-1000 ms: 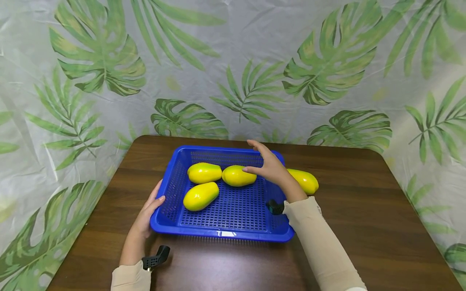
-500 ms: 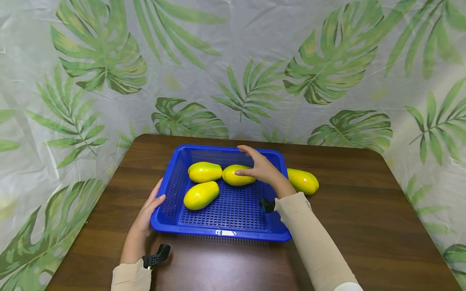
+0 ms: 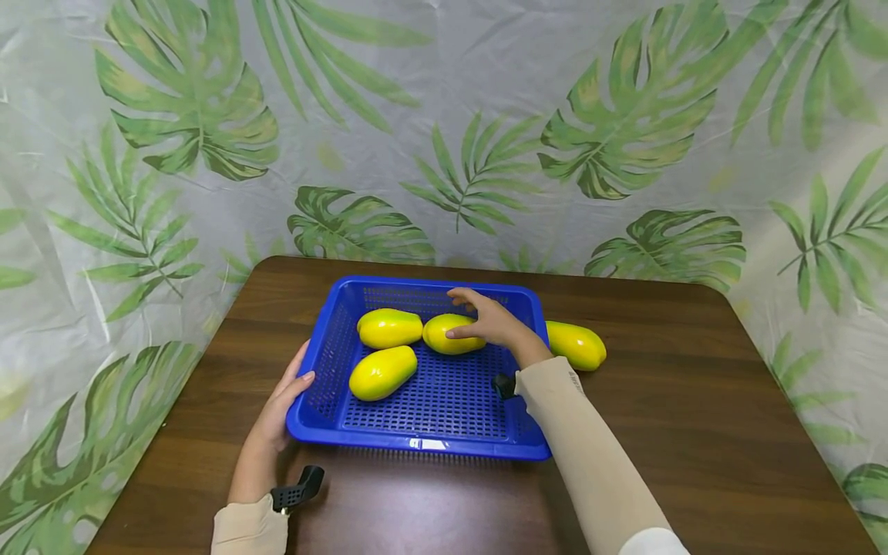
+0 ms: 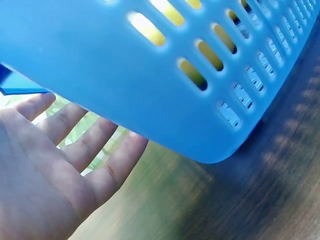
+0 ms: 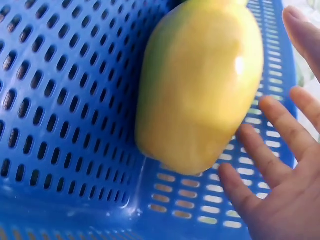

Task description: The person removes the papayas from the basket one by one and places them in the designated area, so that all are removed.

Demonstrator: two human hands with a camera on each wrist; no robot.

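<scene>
Your left hand (image 3: 279, 401) grips the rim of the blue basket (image 3: 486, 449); your right hand (image 3: 494, 322), fingers spread apart, is over the rightmost papaya (image 3: 446, 346) inside. Another papaya (image 3: 579, 346) sits on the table (image 3: 694, 408), just right of the basket.

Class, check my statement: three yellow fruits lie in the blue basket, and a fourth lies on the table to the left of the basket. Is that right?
Not quite: the side is wrong. The head view shows the fourth fruit to the right of the basket, on the table. The other three fruits are indeed in the basket.
</scene>
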